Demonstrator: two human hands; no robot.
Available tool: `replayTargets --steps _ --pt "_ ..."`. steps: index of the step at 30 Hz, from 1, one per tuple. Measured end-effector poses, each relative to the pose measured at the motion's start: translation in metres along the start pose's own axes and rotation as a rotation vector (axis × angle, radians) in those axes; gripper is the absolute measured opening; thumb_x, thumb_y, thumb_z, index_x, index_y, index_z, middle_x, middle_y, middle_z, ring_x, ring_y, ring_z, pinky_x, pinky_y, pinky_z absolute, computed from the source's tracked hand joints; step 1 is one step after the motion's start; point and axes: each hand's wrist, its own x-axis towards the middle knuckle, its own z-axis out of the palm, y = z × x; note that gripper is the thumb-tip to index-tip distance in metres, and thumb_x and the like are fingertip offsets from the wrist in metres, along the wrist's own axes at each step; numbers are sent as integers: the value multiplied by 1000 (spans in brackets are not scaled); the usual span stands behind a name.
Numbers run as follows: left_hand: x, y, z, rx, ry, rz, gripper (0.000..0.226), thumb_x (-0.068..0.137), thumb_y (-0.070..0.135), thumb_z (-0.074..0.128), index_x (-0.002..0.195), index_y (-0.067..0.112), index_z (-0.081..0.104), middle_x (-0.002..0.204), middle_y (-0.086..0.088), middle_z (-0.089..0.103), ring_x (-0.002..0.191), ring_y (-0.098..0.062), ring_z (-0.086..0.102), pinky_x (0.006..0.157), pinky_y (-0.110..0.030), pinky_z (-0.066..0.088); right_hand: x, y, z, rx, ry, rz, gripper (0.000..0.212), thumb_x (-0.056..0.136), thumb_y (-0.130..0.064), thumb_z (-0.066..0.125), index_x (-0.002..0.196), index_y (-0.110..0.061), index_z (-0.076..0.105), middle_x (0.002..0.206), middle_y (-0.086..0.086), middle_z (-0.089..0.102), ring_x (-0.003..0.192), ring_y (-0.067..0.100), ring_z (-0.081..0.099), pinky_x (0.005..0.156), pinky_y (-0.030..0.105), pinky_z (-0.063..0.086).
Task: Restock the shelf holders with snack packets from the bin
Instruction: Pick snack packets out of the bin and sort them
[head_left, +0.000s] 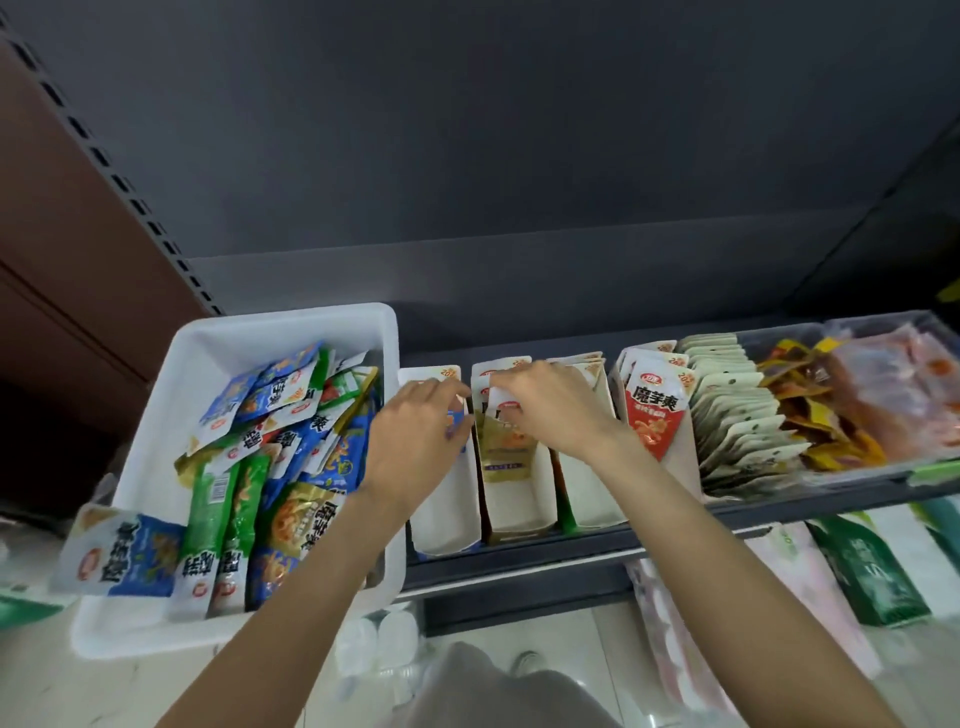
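A white bin (156, 618) at the left holds several blue, green, gold and red snack packets (291, 415). To its right, white cardboard holders stand in a row on the dark shelf. My left hand (410, 441) is over the leftmost holder (441, 525), fingers curled round a blue packet (456, 422) that is mostly hidden. My right hand (550, 402) pinches the top of the gold packets (506, 449) standing in the second holder (519, 512). The third holder (592, 493) holds a few packets at its back. A fourth holder has red packets (655, 415).
A blue packet (122, 553) hangs over the bin's front left rim. Right of the holders, a clear tray (857, 475) holds pale green, yellow-orange and pink packets. Lower shelves carry green and pink packs (865, 577). The shelf's front rail (519, 566) runs below the holders.
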Motion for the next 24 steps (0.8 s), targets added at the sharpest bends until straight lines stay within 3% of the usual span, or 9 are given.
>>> replayTargets --steps 2,5,9,14,16,19,21,24 --pt "-14 5 6 31 -87 -57 31 75 30 75 102 19 64 88 0 67 85 -22 63 65 -30 49 7 0 13 -48 35 -18 34 88 -12 57 121 -18 59 119 3 62 110 26 55 87 37 44" --pt "-27 12 13 108 -234 -118 47 81 49 63 119 23 54 108 2 63 104 -18 56 85 -30 44 10 1 26 -121 78 -56 37 86 -10 60 123 -14 58 123 5 57 114 28 50 94 38 38" --pt "-27 17 19 111 -306 -163 53 84 50 59 128 25 41 121 2 55 116 -17 46 95 -30 38 14 0 34 -158 79 -52 39 85 -10 63 124 -10 58 126 9 55 115 31 50 97 40 40" --pt "-28 16 24 73 -303 -176 50 84 41 64 126 23 44 119 -1 57 114 -22 48 97 -34 37 20 0 34 -118 58 -31 37 84 -4 63 121 -10 61 121 11 58 109 32 52 95 39 42" --pt "-28 16 25 67 -311 -179 52 84 38 65 128 22 43 121 -3 56 116 -23 48 99 -35 36 23 1 33 -111 124 -50 31 75 2 70 105 -7 69 102 13 69 95 33 57 84 40 47" --pt "-29 15 25 97 -328 -176 53 85 38 64 129 21 41 123 -4 55 116 -24 47 100 -36 37 24 7 36 -109 305 -95 26 62 5 78 85 -5 71 83 11 70 81 33 56 69 38 46" --pt "-30 14 22 50 -306 -188 50 86 39 63 128 21 43 121 -4 57 115 -24 48 97 -35 39 21 8 38 -87 350 -101 30 63 0 80 90 -6 69 93 11 67 89 35 54 72 40 43" --pt "-37 4 2 -117 -128 -212 37 87 36 61 119 19 54 108 -1 64 101 -20 55 82 -32 48 11 4 35 -13 332 -53 42 67 -9 81 106 -11 63 113 12 60 107 33 48 83 43 40"
